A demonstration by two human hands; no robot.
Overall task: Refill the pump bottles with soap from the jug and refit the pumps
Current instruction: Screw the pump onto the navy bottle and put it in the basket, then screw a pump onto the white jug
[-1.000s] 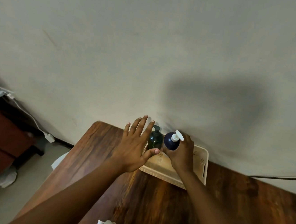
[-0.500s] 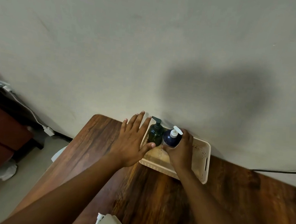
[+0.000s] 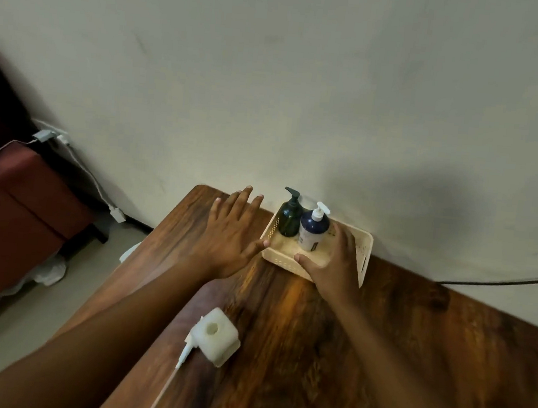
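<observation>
**Bottles parked in the basket, hands empty: the risks from here**

Two pump bottles stand upright and touching in the far left corner of the cream perforated basket, which sits against the wall at the back of the wooden bench. The dark green bottle carries a black pump; the navy bottle carries a white one. Both pumps look fitted.

The left hand lies flat and spread on the bench, its thumb touching the basket's near left corner, holding nothing. The right hand is loose and empty over the basket's near rim, just beside the navy bottle.

The white jug stands near the bench's left edge with its mouth uncapped, close to the left forearm.

Likely trouble: a forearm sweep could knock the open jug over or off the bench, spilling soap. Dragging the basket could topple the tall bottles. Whether the pumps are screwed tight cannot be told; a loose one would leak when lifted.
</observation>
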